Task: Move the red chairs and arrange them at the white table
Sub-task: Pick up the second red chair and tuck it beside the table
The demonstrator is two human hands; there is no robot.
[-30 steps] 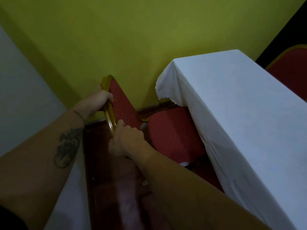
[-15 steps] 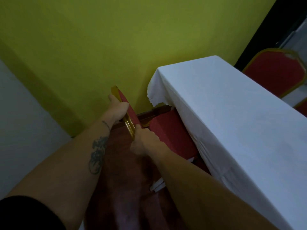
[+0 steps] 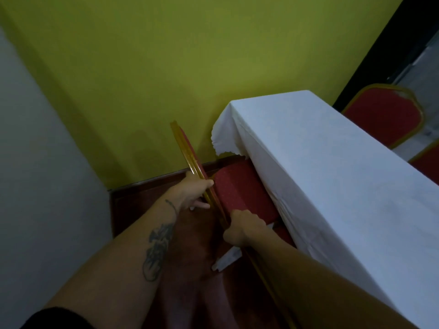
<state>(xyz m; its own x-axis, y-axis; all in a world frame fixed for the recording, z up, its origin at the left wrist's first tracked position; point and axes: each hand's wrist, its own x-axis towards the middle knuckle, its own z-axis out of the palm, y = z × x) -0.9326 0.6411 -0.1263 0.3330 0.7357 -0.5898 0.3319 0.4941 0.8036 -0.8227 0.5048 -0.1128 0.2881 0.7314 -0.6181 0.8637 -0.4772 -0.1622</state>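
Two hands grip the gold frame of one red chair; the left hand is wrapped round the backrest rail at its middle, thumb over the top edge and fingers curled beneath; the right hand is clenched round the same rail lower down, just beside the seat's rear corner. The chair stands side-on to the white table; its seat is partly under the hanging white tablecloth, the near long edge of the table overlapping the seat's right side; the backrest rises tilted toward the yellow-green wall. The left forearm carries a dark tattoo and a thin wrist band; a black sleeve shows at the lower left corner. The floor is dark red-brown; a small pale object lies on it just below the right hand, identity not determinable. A second red chair with gold frame stands on the far side of the table, well apart from the held one; a further red, gold-edged shape shows at the right edge, mostly cut off.
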